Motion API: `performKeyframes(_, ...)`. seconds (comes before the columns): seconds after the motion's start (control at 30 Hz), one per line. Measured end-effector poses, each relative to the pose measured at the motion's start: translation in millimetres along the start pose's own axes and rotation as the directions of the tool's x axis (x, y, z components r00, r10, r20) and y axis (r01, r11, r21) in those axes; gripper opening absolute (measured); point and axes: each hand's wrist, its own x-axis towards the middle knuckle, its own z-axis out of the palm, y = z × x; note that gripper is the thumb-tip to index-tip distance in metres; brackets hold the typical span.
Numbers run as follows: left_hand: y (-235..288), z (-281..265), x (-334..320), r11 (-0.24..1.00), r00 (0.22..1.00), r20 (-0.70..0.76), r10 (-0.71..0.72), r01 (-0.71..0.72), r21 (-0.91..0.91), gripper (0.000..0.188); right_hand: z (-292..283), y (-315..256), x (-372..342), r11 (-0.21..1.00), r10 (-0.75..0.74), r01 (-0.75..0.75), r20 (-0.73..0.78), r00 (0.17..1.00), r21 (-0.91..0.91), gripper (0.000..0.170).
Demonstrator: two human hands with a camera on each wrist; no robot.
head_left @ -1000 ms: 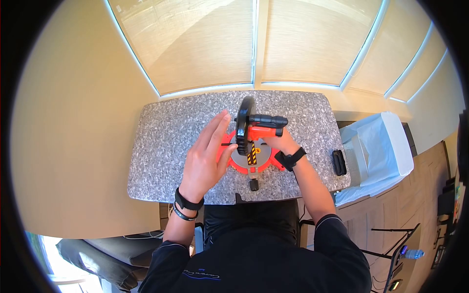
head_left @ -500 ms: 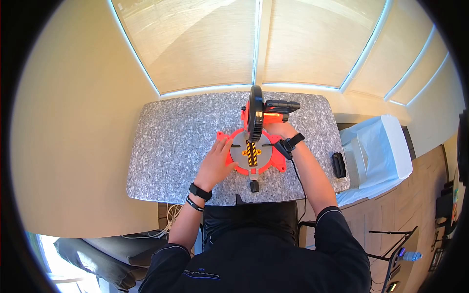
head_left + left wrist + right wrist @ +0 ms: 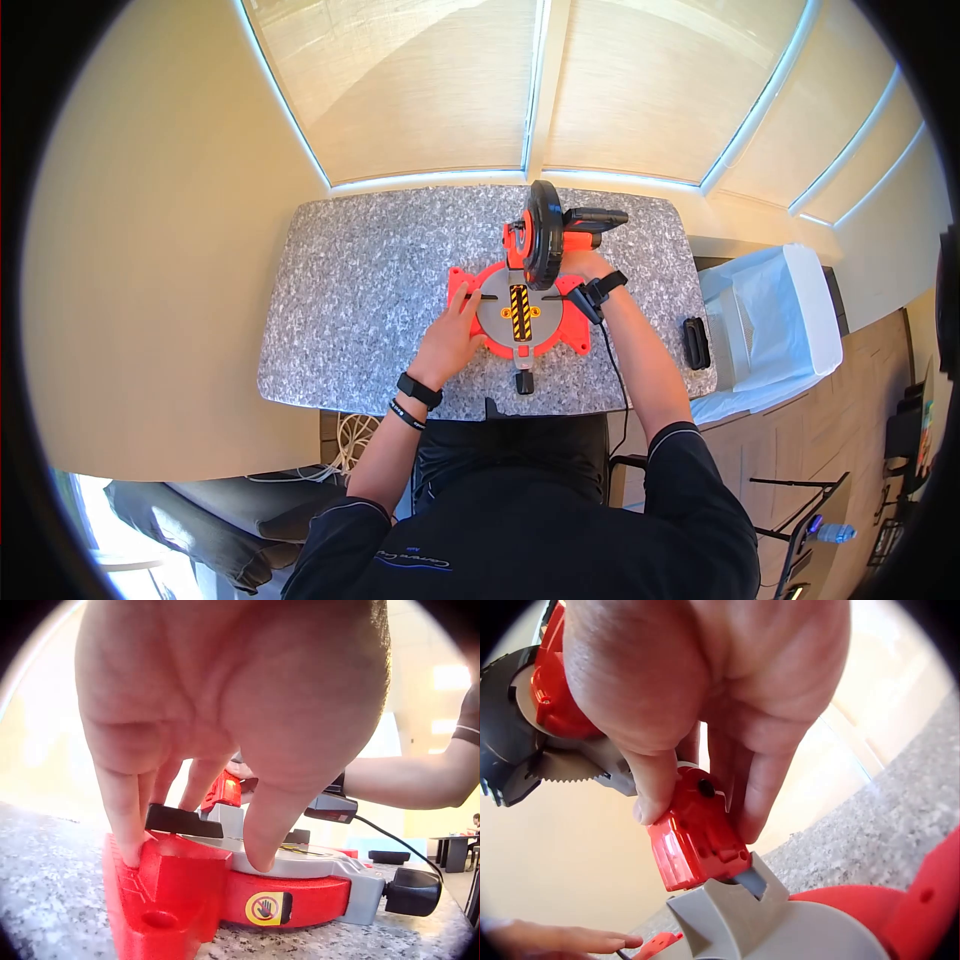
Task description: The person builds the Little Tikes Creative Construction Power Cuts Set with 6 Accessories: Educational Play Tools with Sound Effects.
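Observation:
A red, grey and black miter saw (image 3: 543,240) stands on the speckled table, its head raised over a round grey turntable (image 3: 495,318) with a yellow-and-black striped strip. My left hand (image 3: 447,343) rests on the left side of the red base (image 3: 169,874). In the left wrist view its fingers reach down nearly straight by the black fence piece (image 3: 184,820), thumb at the turntable's edge. Behind the base, my right hand (image 3: 712,682) grips the red pivot bracket (image 3: 697,832) between thumb and fingers. A toothed blade (image 3: 570,766) shows below the black guard.
A black oblong object (image 3: 695,343) lies near the table's right edge. Beyond that edge stands a bin with a pale bag (image 3: 815,310). Window blinds (image 3: 440,90) rise behind the table (image 3: 350,270). A black cable (image 3: 618,380) hangs from my right wrist.
My left hand has come down from beside the saw head onto the base's left side. The saw head has swung up and back, while the right hand stays behind the base.

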Motion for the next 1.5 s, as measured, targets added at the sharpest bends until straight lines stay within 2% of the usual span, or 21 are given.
performKeyframes(0.1, -1.1, 0.3, -1.7, 1.000, 1.000, -0.012, 0.009, -0.009, 0.006, 0.082, 1.1, 6.5, 4.2, 0.996, 0.054, -0.054, 0.009, 0.998, 0.064, 0.043)
performKeyframes(0.17, -2.1, 0.1, -2.0, 1.000, 1.000, -0.008, 0.019, -0.019, 0.011, 0.084, -1.6, 54.3, 19.6, 0.869, 0.047, -0.051, 0.020, 0.999, 0.492, 0.043)
performKeyframes(0.2, -2.3, 0.0, -2.1, 1.000, 1.000, -0.008, 0.018, -0.017, 0.011, 0.084, -2.6, 109.6, 43.1, 0.740, -0.371, 0.260, 0.054, 0.927, 0.621, 0.043)
performKeyframes(0.23, -2.3, 0.1, -2.0, 1.000, 1.000, -0.003, 0.013, -0.013, 0.007, 0.084, -0.9, 98.4, 39.8, 0.740, -0.370, 0.259, 0.054, 0.927, 0.621, 0.043)
performKeyframes(0.3, -1.6, 0.5, -1.6, 1.000, 1.000, 0.004, 0.009, -0.009, 0.001, 0.085, 1.8, 68.8, 29.3, 0.882, -0.278, 0.289, -0.085, 0.957, 0.372, 0.041)
performKeyframes(0.33, -1.1, 0.4, -1.6, 1.000, 1.000, 0.003, 0.009, -0.009, 0.004, 0.085, 4.5, 49.7, 23.1, 0.947, -0.318, 0.322, -0.159, 0.935, -0.003, 0.040)
performKeyframes(0.37, -1.1, 0.3, -1.8, 1.000, 1.000, 0.002, 0.009, -0.009, 0.007, 0.084, 4.1, 38.2, 19.4, 0.947, -0.318, 0.321, -0.160, 0.935, -0.002, 0.040)
performKeyframes(0.43, -2.7, 1.3, -2.1, 1.000, 1.000, -0.003, 0.015, -0.015, 0.006, 0.084, 3.3, 27.2, 15.7, 0.905, -0.335, 0.296, -0.081, 0.939, -0.306, 0.037)
performKeyframes(0.47, -3.3, 1.9, -2.1, 1.000, 1.000, -0.009, 0.021, -0.021, 0.004, 0.084, 4.4, 29.7, 15.3, 0.930, -0.318, 0.288, -0.106, 0.942, -0.230, 0.035)
performKeyframes(0.6, -1.1, 0.2, -2.2, 1.000, 1.000, -0.008, 0.021, -0.021, -0.012, 0.083, 9.2, 33.4, 16.4, 0.914, -0.341, 0.294, -0.135, 0.930, -0.281, 0.034)
performKeyframes(0.67, 2.3, -2.3, -2.1, 1.000, 1.000, 0.026, 0.001, -0.001, 0.008, 0.084, 10.0, 38.5, 18.7, 0.929, -0.339, 0.309, -0.132, 0.932, -0.202, 0.034)
performKeyframes(0.8, 2.4, -2.4, -2.9, 1.000, 1.000, 0.020, 0.007, -0.007, 0.009, 0.084, 11.9, 37.5, 16.8, 0.928, -0.344, 0.311, -0.149, 0.927, -0.204, 0.031)
performKeyframes(0.87, 4.3, -4.1, -2.9, 1.000, 1.000, 0.030, 0.004, -0.004, 0.009, 0.084, 11.1, 37.8, 16.3, 0.950, -0.301, 0.285, -0.128, 0.945, -0.126, 0.030)
performKeyframes(1.0, 5.5, -3.8, -3.9, 1.000, 1.000, 0.017, 0.011, -0.011, 0.011, 0.083, 16.5, 31.7, 9.9, 0.955, -0.277, 0.251, -0.169, 0.946, -0.158, 0.029)
performKeyframes(1.07, 5.3, -3.0, -3.9, 1.000, 1.000, 0.021, 0.001, -0.001, 0.010, 0.083, 16.9, 33.5, 10.4, 0.984, -0.175, 0.169, -0.175, 0.969, -0.049, 0.030)
performKeyframes(1.1, 4.8, -2.1, -3.9, 1.000, 1.000, 0.022, 0.001, -0.001, 0.009, 0.083, 17.4, 33.1, 9.7, 0.985, -0.174, 0.168, -0.175, 0.969, -0.048, 0.030)
performKeyframes(1.17, 2.4, 0.5, -3.5, 0.999, 1.000, 0.009, 0.013, -0.013, 0.032, 0.082, 19.0, 32.5, 8.0, 0.968, -0.221, 0.189, -0.204, 0.954, -0.168, 0.031)
performKeyframes(1.37, -2.5, 6.8, -4.9, 0.997, 0.996, -0.061, 0.070, -0.069, 0.032, 0.080, 23.2, 31.1, 6.5, 0.986, -0.166, 0.163, -0.201, 0.965, -0.030, 0.030)
performKeyframes(1.5, 2.7, 1.6, -4.6, 0.998, 0.998, -0.039, 0.054, -0.053, 0.026, 0.080, 22.1, 28.3, 4.8, 0.986, -0.157, 0.144, -0.183, 0.970, -0.083, 0.030)
